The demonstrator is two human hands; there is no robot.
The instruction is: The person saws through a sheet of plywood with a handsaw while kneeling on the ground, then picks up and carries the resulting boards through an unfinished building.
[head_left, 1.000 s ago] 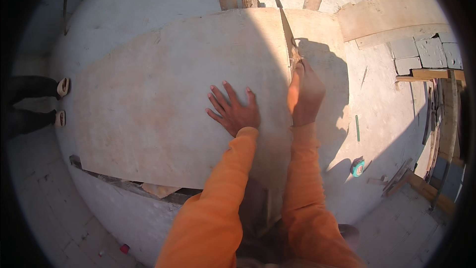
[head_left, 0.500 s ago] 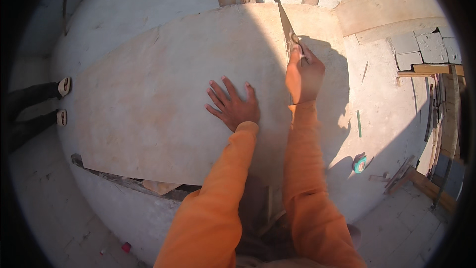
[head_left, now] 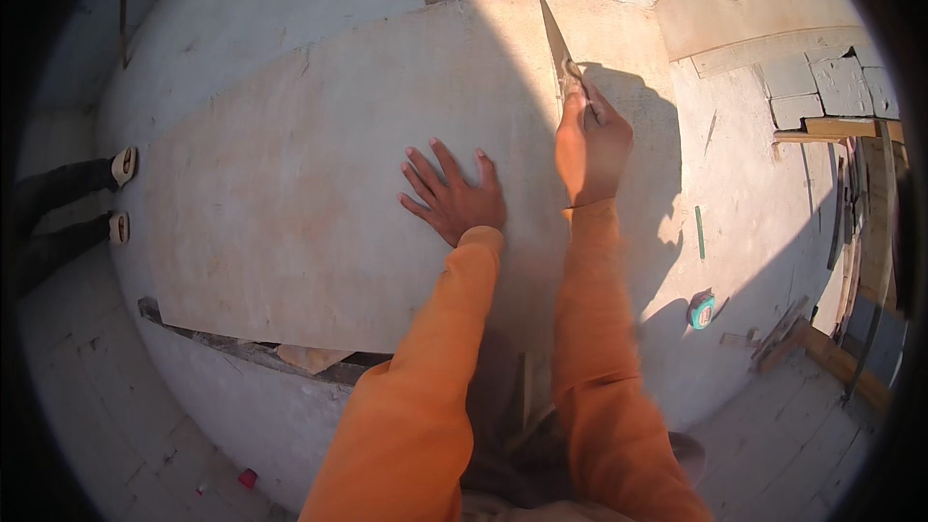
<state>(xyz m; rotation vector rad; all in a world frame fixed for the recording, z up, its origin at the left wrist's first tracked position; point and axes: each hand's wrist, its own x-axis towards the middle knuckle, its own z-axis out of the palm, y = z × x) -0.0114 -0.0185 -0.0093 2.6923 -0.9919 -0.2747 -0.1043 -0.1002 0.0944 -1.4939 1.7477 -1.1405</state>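
Fingers of the right hand (head_left: pixel 594 159) close around the near end of a long, tapering, dull grey metal handsaw (head_left: pixel 554 34); its tip passes the far edge of a flat, pale tan, plywood-like sheet (head_left: pixel 251 193). Fingers of the left hand (head_left: pixel 462 205) lie spread on the sheet, left of the handsaw. Outward, right: 1 thin green stick (head_left: pixel 700 232), 1 rounded teal tape measure (head_left: pixel 702 310).

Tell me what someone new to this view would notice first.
The bright orange sleeves stand out first, coming up from the lower edge. Next is the saw in the right hand, its blade pointing toward the top of the view, while the left hand lies spread on the large pale board. Off to the right, a teal tape measure catches the eye.
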